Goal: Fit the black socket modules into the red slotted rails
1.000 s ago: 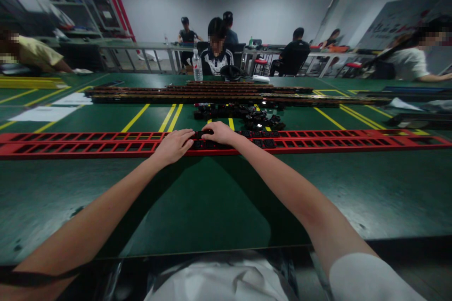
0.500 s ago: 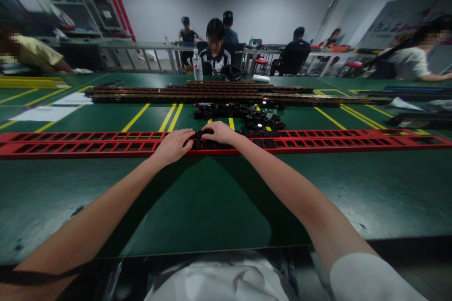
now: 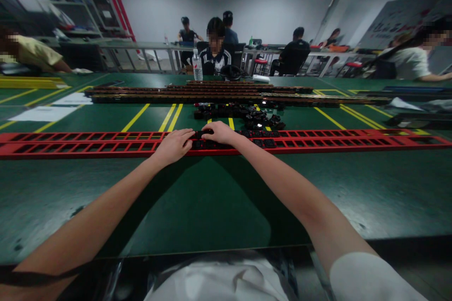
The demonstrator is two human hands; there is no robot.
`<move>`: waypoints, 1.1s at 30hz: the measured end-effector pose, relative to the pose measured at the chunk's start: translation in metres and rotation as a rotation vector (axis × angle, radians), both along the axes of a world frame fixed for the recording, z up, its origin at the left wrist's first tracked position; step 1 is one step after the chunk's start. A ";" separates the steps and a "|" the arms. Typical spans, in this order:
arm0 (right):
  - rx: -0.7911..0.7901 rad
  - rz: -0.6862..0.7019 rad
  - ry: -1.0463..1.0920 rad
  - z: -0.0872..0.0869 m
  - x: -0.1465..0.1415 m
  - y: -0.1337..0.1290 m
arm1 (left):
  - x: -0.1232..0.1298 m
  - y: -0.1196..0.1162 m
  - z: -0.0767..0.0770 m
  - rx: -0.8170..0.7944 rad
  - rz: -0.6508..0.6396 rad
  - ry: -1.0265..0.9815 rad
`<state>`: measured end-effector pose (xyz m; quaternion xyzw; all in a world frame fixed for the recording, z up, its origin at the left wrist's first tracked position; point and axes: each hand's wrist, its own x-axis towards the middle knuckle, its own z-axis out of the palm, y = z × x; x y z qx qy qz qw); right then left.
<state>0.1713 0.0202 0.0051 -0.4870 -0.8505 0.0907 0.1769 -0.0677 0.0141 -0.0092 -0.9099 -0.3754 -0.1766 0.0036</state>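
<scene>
A long red frame (image 3: pixel 106 148) with two rows of slots lies across the green table in front of me. Black square parts (image 3: pixel 269 143) fill several slots near its middle. My left hand (image 3: pixel 173 146) rests on the frame, fingers stretched out and fingertips touching its back row. Just to the right, my right hand (image 3: pixel 221 132) bends over the frame, thumb and fingers closed round a small black part (image 3: pixel 208 131) at the back row. That part is mostly covered by the fingers, so its exact shape is hidden.
Behind the frame lies a pile of loose black parts (image 3: pixel 243 114). Farther back are stacked long dark strips (image 3: pixel 176 96) and a plastic bottle (image 3: pixel 197 67). White papers (image 3: pixel 45 113) lie at left. A person (image 3: pixel 216 54) sits across the table; others work around the room.
Both of my hands stay in nearly the same place on the red frame. The person across the table has raised their head slightly.
</scene>
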 end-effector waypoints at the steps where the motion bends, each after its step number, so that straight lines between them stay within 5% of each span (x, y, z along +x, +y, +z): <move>1: 0.001 0.000 0.000 0.000 0.000 0.000 | 0.000 0.000 0.000 0.000 0.000 -0.001; 33: -0.038 0.009 0.009 0.007 0.000 -0.002 | -0.002 0.000 0.000 -0.035 0.002 -0.004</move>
